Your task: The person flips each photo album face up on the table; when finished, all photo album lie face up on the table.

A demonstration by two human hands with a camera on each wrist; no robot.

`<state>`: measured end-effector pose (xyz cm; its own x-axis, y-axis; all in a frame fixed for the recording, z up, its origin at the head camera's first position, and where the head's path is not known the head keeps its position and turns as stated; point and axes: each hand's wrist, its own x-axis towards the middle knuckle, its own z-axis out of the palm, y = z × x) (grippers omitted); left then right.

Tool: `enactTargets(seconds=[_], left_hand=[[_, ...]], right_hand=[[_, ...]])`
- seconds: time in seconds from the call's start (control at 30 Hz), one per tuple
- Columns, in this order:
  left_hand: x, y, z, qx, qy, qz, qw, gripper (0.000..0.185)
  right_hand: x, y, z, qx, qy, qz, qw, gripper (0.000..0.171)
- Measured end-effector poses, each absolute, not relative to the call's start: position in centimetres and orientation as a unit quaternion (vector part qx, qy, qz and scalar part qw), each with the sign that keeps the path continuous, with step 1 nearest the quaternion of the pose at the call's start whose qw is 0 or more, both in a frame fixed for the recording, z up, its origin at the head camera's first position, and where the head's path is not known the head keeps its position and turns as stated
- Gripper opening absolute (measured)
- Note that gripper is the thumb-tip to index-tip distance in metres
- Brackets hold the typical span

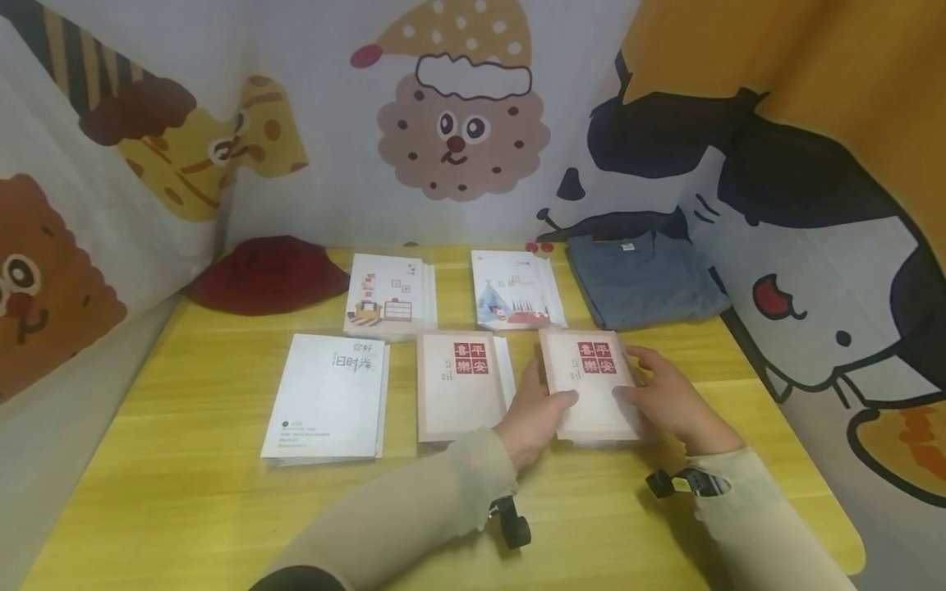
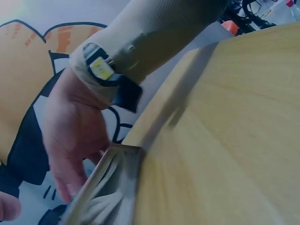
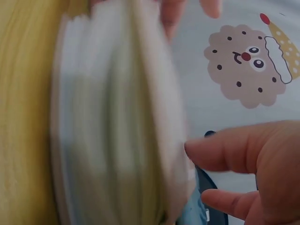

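Note:
My left hand [image 1: 528, 419] holds the left side of a pale pink booklet [image 1: 591, 414] with red square characters, its thumb over the cover. On the booklet's right side is my right hand [image 1: 668, 398], thumb at the cover and fingers by the edge. Loose inner pages [image 3: 112, 122] show blurred between the covers in the right wrist view. In the left wrist view the right hand [image 2: 77, 136] appears beyond the booklet's open end [image 2: 124, 161]. A matching pink booklet [image 1: 451, 402] lies just left of the left hand.
A white booklet [image 1: 325, 410] lies at the front left. Two illustrated booklets [image 1: 380, 287] [image 1: 510, 283] lie in the back row. A dark red hat [image 1: 269, 275] is at the back left, folded blue-grey clothing [image 1: 643, 279] at the back right. A printed curtain [image 1: 310, 49] borders the yellow table [image 1: 185, 509].

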<state>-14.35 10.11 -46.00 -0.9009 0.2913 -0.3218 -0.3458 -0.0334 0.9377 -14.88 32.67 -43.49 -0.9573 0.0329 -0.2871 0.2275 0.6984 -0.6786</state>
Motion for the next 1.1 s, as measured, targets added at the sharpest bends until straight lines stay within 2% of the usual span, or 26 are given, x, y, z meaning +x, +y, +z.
enactTargets(seconds=[0.37, 0.83, 1.1], left_hand=[[-14.8, 10.2, -46.4, -0.026, 0.635, 0.745, 0.202, 0.103], [-14.2, 10.3, -45.9, -0.066, 0.649, 0.737, 0.178, 0.097], [-13.9, 10.2, -45.0, -0.068, 0.644, 0.738, 0.191, 0.104]], right_hand=[[-14.8, 33.0, -44.3, 0.073, 0.905, -0.4, 0.123, 0.084], [-14.5, 32.5, -43.8, 0.073, 0.902, -0.405, 0.131, 0.085], [-14.4, 32.4, -43.8, 0.06, 0.903, -0.407, 0.129, 0.081]])
